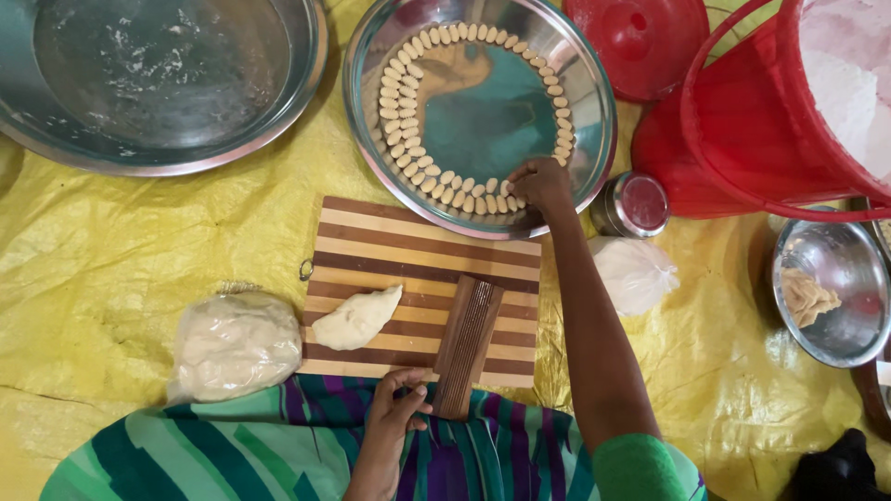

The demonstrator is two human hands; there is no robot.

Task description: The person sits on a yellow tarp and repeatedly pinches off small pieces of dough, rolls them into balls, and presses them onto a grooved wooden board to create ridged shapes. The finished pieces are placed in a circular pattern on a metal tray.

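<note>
Nearest, at 6 o'clock, the left hand (pixel 397 408) rests at the near edge of the striped wooden cutting board (pixel 408 250), its fingers curled narrow and touching the foot of a dark ridged wooden paddle (pixel 469 343) that lies on the board, tilted slightly. Whether it pinches anything small cannot be told. Just left of the paddle on the board lies a lump of pale dough (pixel 357 318). At 8 o'clock, off the board on the yellow sheet (pixel 111 269), sits a larger dough ball wrapped in clear plastic (pixel 234 345).

Further out, toward 12 o'clock, the right hand (pixel 540 184) reaches over the board's far edge into a round steel tray (pixel 594 121), fingers bunched narrow at the near end of a curved line of small ridged dough shells (pixel 408 102) set along the tray's rim. At 2 o'clock stand a small steel cup (pixel 631 204) and a tied plastic bag (pixel 636 272); beyond them a red bucket holding flour (pixel 780 111). At 10 o'clock lies a large empty-looking steel basin (pixel 158 83)
</note>
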